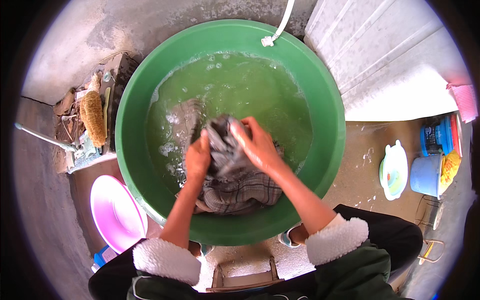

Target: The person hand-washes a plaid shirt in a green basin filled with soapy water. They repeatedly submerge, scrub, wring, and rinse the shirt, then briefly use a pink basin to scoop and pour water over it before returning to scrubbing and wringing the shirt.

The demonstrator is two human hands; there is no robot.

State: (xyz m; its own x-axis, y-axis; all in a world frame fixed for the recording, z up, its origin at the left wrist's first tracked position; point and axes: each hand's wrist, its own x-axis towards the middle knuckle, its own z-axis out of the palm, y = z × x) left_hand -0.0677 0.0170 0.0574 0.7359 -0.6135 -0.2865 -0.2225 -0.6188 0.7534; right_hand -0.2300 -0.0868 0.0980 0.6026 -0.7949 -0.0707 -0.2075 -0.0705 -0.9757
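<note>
A large round green tub stands in front of me, partly filled with soapy water. In it lies a wet plaid garment, grey-brown with dark lines; one part floats out toward the far left. My left hand grips a bunched fold of the cloth from the left side. From the right, my right hand is closed on the same bunch, its fingers slightly blurred. The two hands hold the fold just above the water, close together. The rest of the garment sags toward the tub's near side.
A white hose hangs over the far rim. At left are a pink basin and a ledge with a brown brush-like object. At right stand a white-and-green basin, a blue bucket and a pale ridged panel.
</note>
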